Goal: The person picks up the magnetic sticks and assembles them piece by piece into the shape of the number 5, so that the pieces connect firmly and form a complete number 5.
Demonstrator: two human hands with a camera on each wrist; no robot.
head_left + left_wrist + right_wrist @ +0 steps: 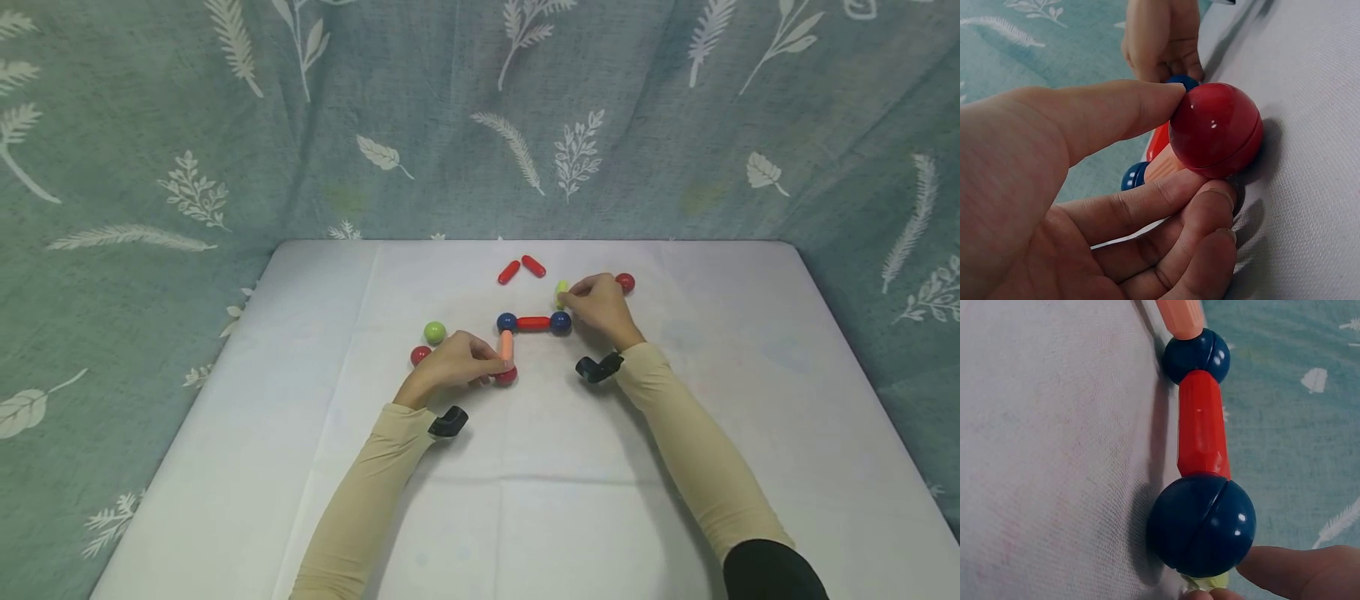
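Connected toy pieces lie on the table: a red ball point(1217, 128), an orange rod point(507, 342), a blue ball point(507, 322), a red rod point(533, 322) and a second blue ball point(560, 322). My left hand point(457, 360) pinches the red ball between thumb and fingers at the near end of the orange rod. On the other side, my right hand point(602, 307) pinches a yellow-green rod point(562, 287) beside the right blue ball. In the right wrist view that blue ball point(1201, 526) hides most of the yellow-green rod, with fingertips right beside it.
Two loose red rods, one on the left point(509, 272) and one on the right point(534, 267), lie farther back. A green ball point(435, 332) and a red ball point(421, 356) sit by my left hand. Another red ball point(626, 282) is just behind my right hand. A patterned curtain point(450, 125) hangs beyond the table.
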